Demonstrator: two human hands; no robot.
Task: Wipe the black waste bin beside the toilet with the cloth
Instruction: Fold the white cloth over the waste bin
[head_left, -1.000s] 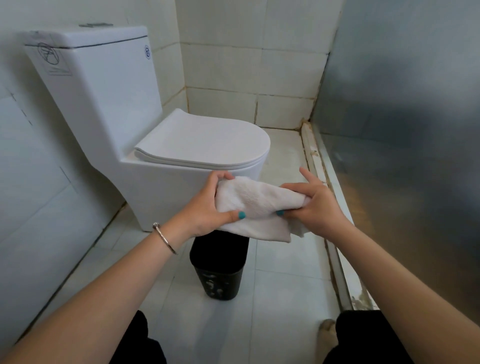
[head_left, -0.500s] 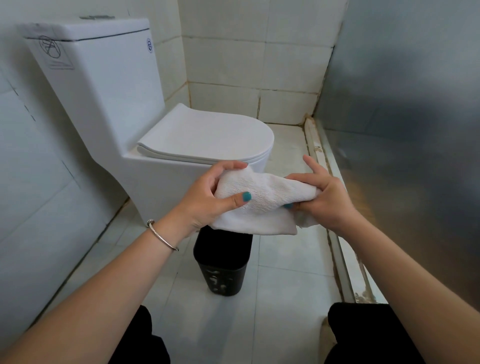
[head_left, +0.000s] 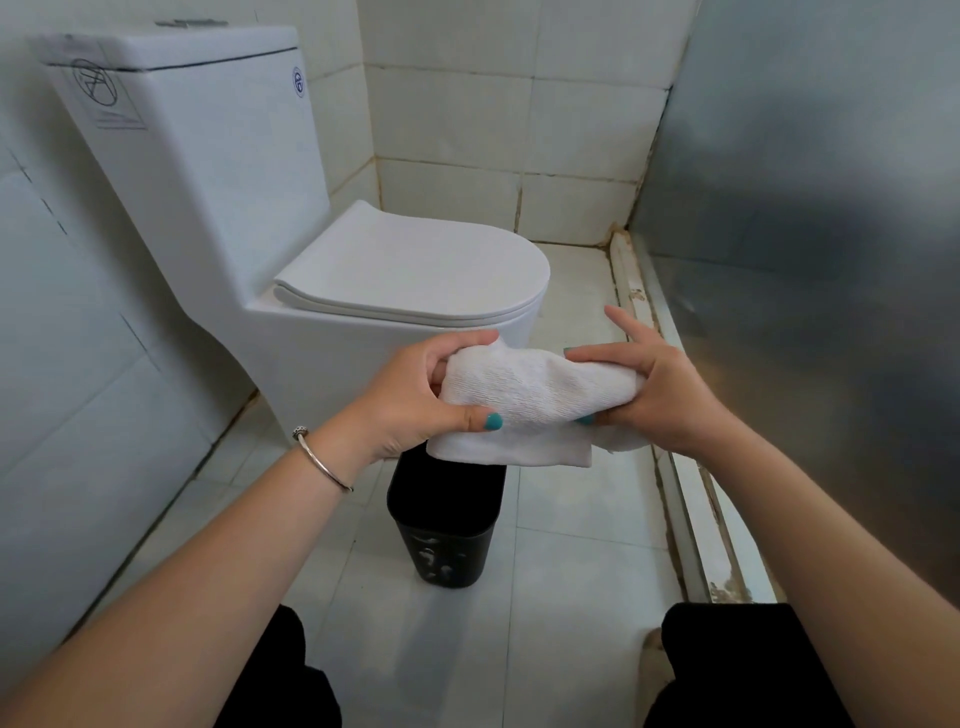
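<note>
A white folded cloth (head_left: 530, 400) is held in the air between both hands, above the black waste bin (head_left: 447, 525). My left hand (head_left: 410, 400) grips its left end with thumb below and fingers on top. My right hand (head_left: 654, 389) pinches its right end, index finger raised off it. The bin stands on the tiled floor in front of the white toilet (head_left: 363, 291); its open top is partly hidden by the cloth, and pale smudges mark its front face. Neither the cloth nor a hand touches the bin.
The toilet's lid is closed, its tank (head_left: 192, 130) against the left wall. A metal-clad wall (head_left: 810, 260) and a stained raised sill (head_left: 670, 426) run along the right. White floor tiles (head_left: 571, 597) surround the bin. My dark-clothed knees (head_left: 727, 670) sit at the bottom.
Both hands have shifted the cloth slightly up and right while regripping it; the right index finger has lifted. The camera has tilted down a little toward the bin.
</note>
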